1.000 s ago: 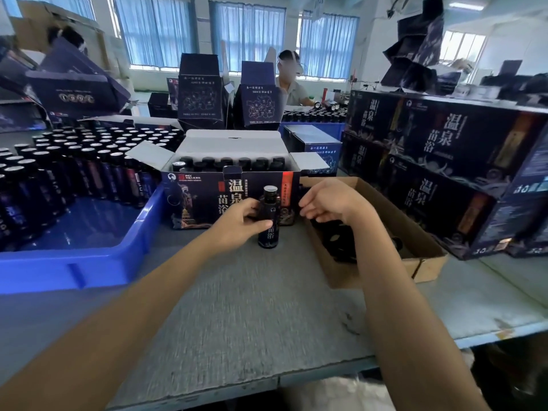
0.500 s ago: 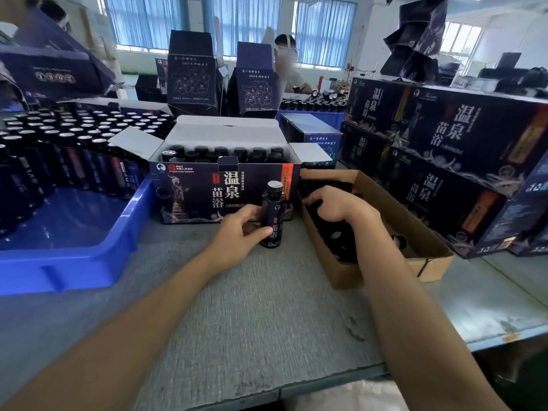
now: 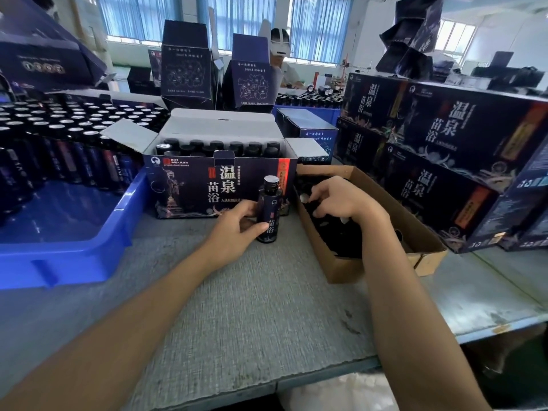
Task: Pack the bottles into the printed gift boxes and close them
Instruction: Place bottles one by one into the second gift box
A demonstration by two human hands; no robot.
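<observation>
A dark bottle (image 3: 269, 209) with a silver-topped cap stands upright on the grey table just in front of the open printed gift box (image 3: 189, 185). My left hand (image 3: 234, 229) grips the bottle low on its left side. The gift box has its flaps open and holds rows of capped bottles (image 3: 219, 146). My right hand (image 3: 341, 200) reaches down into the brown cardboard tray (image 3: 385, 200) of small dark items, fingers curled among them; whether it holds one I cannot tell.
A blue plastic crate (image 3: 74, 250) with several dark bottles stands at the left. Closed printed boxes (image 3: 444, 149) are stacked at the right. More open boxes (image 3: 186, 63) and a seated person (image 3: 281, 60) are behind. The table's front edge (image 3: 326, 372) is near.
My right hand has moved from above the bottle down into the cardboard tray. My left hand keeps its hold on the standing bottle. The view has shifted closer.
</observation>
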